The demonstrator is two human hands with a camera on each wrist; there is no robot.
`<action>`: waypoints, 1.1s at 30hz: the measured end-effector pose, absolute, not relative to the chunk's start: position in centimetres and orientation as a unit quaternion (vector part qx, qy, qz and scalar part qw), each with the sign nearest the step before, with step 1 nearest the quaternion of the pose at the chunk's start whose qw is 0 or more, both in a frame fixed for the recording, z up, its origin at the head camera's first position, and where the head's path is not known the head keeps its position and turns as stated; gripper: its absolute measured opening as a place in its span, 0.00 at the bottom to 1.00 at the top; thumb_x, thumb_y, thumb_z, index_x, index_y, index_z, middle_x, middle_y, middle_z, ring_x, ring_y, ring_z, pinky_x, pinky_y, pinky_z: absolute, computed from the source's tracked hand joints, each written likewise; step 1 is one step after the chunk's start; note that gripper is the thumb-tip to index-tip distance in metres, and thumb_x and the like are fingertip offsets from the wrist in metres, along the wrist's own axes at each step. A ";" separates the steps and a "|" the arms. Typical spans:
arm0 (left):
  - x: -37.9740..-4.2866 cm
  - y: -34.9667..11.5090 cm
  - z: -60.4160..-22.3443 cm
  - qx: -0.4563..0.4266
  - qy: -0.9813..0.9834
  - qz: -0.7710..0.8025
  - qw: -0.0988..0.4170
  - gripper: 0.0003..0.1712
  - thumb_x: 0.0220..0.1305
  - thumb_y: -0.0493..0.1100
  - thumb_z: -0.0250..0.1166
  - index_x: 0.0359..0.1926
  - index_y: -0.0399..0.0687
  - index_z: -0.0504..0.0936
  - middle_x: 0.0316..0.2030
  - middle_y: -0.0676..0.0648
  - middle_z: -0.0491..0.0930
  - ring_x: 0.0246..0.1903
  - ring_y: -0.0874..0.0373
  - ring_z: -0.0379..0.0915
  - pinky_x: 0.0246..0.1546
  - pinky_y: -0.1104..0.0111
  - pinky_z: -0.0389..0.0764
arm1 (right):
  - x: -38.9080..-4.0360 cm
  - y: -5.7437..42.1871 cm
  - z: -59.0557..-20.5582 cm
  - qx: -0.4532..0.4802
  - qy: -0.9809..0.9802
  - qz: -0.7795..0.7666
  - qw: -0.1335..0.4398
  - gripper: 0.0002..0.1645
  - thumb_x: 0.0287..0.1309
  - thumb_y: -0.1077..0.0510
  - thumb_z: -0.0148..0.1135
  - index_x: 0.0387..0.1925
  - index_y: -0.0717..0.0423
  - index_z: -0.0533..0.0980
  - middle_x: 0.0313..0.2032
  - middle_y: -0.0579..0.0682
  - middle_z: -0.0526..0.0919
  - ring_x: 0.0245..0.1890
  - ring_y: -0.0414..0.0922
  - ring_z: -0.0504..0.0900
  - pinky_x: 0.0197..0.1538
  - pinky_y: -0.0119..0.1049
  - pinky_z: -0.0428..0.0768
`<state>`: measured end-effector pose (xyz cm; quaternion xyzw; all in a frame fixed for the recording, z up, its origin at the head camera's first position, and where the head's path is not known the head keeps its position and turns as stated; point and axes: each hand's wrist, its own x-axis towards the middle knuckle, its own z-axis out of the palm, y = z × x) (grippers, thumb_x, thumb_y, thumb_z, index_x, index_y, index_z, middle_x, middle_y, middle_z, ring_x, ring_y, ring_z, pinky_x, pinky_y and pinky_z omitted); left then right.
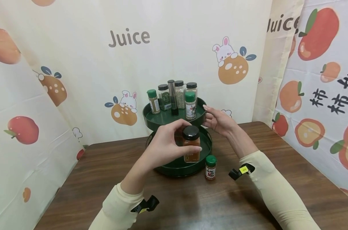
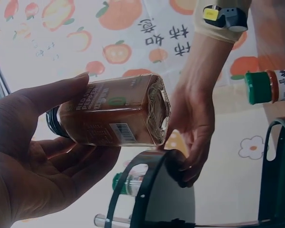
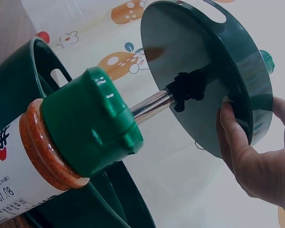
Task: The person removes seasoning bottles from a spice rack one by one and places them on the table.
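Note:
My left hand (image 1: 168,140) grips a square jar of reddish-brown spice (image 1: 192,156) with a black lid, thumb on one side and fingers on the other. The jar is in front of a two-tier dark green rack, over its lower tray (image 1: 177,171). My right hand (image 1: 220,121) pinches the right rim of the upper tray (image 1: 155,123), fingertips under its base in the right wrist view. On that tray stand several spice jars with black or green lids around a metal post (image 1: 173,97). A small green-capped spice bottle (image 1: 210,167) stands on the table before the rack.
The brown wooden table (image 1: 105,179) carries the rack near its back edge. Patterned cloth (image 1: 177,48) with fruit and rabbits hangs behind and at both sides. Slotted handles (image 3: 57,78) pierce the tray walls.

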<state>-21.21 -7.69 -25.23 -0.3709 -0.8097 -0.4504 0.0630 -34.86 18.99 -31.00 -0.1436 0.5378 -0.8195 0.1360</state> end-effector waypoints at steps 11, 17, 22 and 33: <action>-21.2 -7.6 -25.8 -0.376 -0.809 -0.450 0.047 0.27 0.57 0.47 0.83 0.54 0.53 0.81 0.42 0.55 0.85 0.38 0.61 0.84 0.40 0.62 0.87 | -34.7 18.9 -30.7 -0.135 0.538 -0.820 0.136 0.41 0.80 0.49 0.57 0.81 0.64 0.54 0.60 0.58 0.81 0.49 0.43 0.88 0.55 0.38 0.85; -21.4 -7.4 -26.7 -0.373 -0.810 -0.450 0.035 0.26 0.58 0.48 0.83 0.54 0.53 0.82 0.41 0.55 0.85 0.37 0.61 0.83 0.41 0.62 0.87 | -34.6 18.9 -30.8 -0.133 0.538 -0.821 0.136 0.40 0.81 0.50 0.56 0.81 0.63 0.55 0.58 0.57 0.82 0.49 0.43 0.88 0.54 0.38 0.85; -21.5 -7.4 -27.5 -0.365 -0.815 -0.449 0.028 0.25 0.57 0.48 0.84 0.52 0.55 0.82 0.41 0.57 0.85 0.36 0.61 0.83 0.40 0.64 0.87 | -34.7 18.8 -30.9 -0.132 0.538 -0.822 0.136 0.39 0.81 0.50 0.56 0.80 0.64 0.56 0.57 0.56 0.83 0.49 0.43 0.88 0.54 0.38 0.85; -21.8 -6.9 -29.9 -0.352 -0.828 -0.437 0.012 0.26 0.56 0.50 0.84 0.52 0.53 0.82 0.41 0.57 0.84 0.37 0.63 0.82 0.41 0.66 0.85 | -34.7 18.9 -31.0 -0.130 0.541 -0.820 0.133 0.40 0.80 0.49 0.57 0.81 0.63 0.56 0.63 0.59 0.79 0.51 0.43 0.87 0.56 0.39 0.85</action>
